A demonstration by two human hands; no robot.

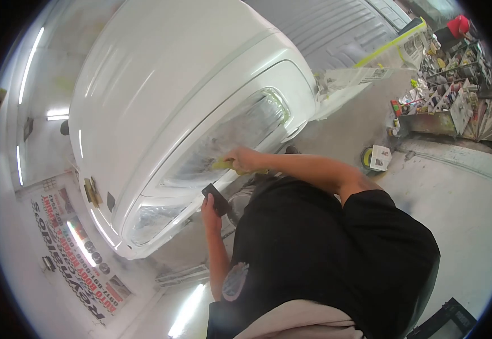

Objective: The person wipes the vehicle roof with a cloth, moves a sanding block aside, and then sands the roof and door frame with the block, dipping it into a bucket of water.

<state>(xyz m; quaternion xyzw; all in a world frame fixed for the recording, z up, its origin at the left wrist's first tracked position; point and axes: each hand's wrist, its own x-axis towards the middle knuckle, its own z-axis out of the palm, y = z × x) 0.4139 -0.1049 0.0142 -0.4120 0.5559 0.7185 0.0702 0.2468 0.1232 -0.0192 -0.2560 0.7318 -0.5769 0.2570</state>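
Observation:
A white vehicle body (161, 85) curves across the view, its side window (232, 133) under shiny crinkled plastic sheeting edged with yellow-green tape. My right hand (245, 160) reaches over to the lower part of this window, fingers closed on a crumpled yellow piece (222, 164) that lies against the plastic; whether it is tape or cloth I cannot tell. Below it, my left hand (211, 213) grips a flat dark rectangular block (216, 199) beside the lower edge of the body. A smaller window (152, 221), also covered in plastic, is to the left.
A crowded rack of cans and supplies (449, 107) stands at the right, near a person in red (458, 26). A round container (366, 158) with a newspaper sheet (380, 158) is on the floor. Masking paper (398, 51) hangs at the back. A printed banner (79, 254) is at lower left.

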